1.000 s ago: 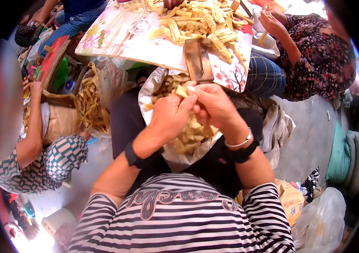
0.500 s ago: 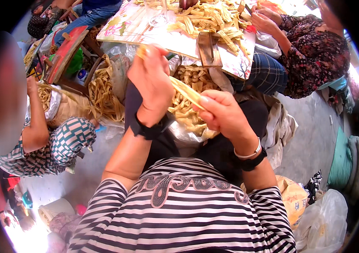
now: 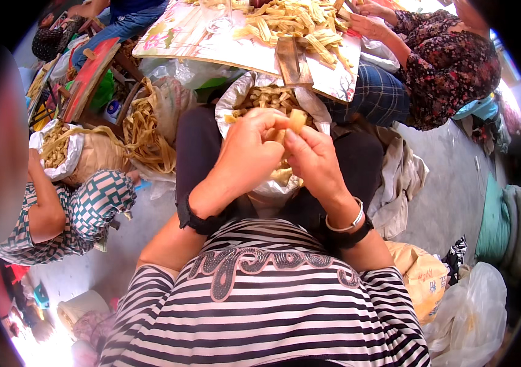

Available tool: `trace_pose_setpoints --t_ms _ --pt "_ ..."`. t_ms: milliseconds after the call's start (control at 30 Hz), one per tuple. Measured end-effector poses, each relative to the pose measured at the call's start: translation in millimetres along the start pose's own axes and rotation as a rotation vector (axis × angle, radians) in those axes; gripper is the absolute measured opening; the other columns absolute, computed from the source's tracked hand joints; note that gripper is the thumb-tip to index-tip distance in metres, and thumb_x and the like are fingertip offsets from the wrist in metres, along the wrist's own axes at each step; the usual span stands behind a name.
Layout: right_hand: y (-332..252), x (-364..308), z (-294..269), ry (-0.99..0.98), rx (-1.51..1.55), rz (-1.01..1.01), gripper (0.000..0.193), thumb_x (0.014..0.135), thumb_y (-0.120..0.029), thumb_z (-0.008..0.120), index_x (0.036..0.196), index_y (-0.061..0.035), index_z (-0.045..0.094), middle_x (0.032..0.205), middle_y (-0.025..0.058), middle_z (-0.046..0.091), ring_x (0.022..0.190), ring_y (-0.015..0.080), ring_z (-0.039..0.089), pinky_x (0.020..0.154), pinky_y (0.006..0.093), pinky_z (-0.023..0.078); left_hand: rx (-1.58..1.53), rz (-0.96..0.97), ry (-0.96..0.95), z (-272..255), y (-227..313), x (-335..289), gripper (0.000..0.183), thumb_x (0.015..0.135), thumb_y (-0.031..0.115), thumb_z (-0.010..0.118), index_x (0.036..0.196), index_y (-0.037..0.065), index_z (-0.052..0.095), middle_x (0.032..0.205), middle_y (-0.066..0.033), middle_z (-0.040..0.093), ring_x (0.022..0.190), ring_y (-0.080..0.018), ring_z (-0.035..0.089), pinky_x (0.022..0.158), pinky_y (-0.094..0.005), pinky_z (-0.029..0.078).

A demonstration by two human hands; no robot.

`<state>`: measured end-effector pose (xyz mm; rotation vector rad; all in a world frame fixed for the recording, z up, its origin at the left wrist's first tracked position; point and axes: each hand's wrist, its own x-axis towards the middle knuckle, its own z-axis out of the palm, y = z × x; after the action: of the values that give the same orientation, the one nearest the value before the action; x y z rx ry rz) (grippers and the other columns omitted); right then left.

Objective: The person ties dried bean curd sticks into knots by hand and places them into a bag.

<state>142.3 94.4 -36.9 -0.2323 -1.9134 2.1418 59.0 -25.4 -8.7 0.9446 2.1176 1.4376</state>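
Both my hands meet over an open white sack (image 3: 229,101) between my knees. My left hand (image 3: 249,150) is closed, its fingers pinching a short, folded yellow tofu-skin strip (image 3: 298,120). Thumb and fingers of my right hand (image 3: 317,164) grip the same strip from the other side. Only its upper end shows; the rest is hidden by my fingers. Below them the sack holds many knotted yellow pieces (image 3: 266,96), partly covered by my hands.
Ahead stands a flower-patterned table (image 3: 181,33) with a heap of loose strips (image 3: 297,23) and a wooden block (image 3: 294,62) at its edge. A co-worker in a floral top (image 3: 441,58) sits at right, another in checked clothes (image 3: 98,199) at left. Strips hang beside a red-topped stool (image 3: 92,79).
My hands have come down and together over the sack. The strip, stretched between them before, is now bunched in my fingers. The view has shifted slightly.
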Motion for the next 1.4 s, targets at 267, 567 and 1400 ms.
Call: trace_pose_setpoints --t_ms 267,567,1400 --pt "6.3 13.8 -35.7 -0.64 0.915 0.628 0.021 0.091 -0.024 0.047 0.078 -0.0078 0.052 0.051 -0.0092 0.031 0.04 0.0019 0.027 0.037 0.0187 0.019 0.313 0.61 0.19 5.2 -5.8 -4.1 0.015 0.063 -0.001 0.049 0.077 0.0 0.054 0.088 -0.0172 0.059 0.081 -0.0313 0.057 0.069 -0.036 0.046" --pt "-4.1 -16.5 -11.6 0.012 -0.148 -0.025 0.017 0.082 -0.008 0.063 0.094 0.0041 0.059 0.074 -0.0006 0.06 0.059 0.0003 0.048 0.049 0.0169 0.037 0.0 0.015 0.084 2.0 -8.5 -1.9 0.004 0.069 0.002 0.052 0.069 -0.002 0.054 0.057 -0.0099 0.052 0.054 -0.011 0.051 0.05 -0.0271 0.04" --pt "-18.6 -6.4 -48.6 -0.231 0.083 0.135 0.014 0.083 -0.011 0.061 0.089 0.0011 0.062 0.067 -0.0035 0.055 0.055 0.0017 0.044 0.049 0.0165 0.033 -0.74 -0.261 -0.371 -20.3 -13.1 3.5 0.031 0.084 0.024 0.063 0.061 0.006 0.055 0.047 0.0027 0.045 0.036 -0.0051 0.039 0.035 -0.017 0.027"
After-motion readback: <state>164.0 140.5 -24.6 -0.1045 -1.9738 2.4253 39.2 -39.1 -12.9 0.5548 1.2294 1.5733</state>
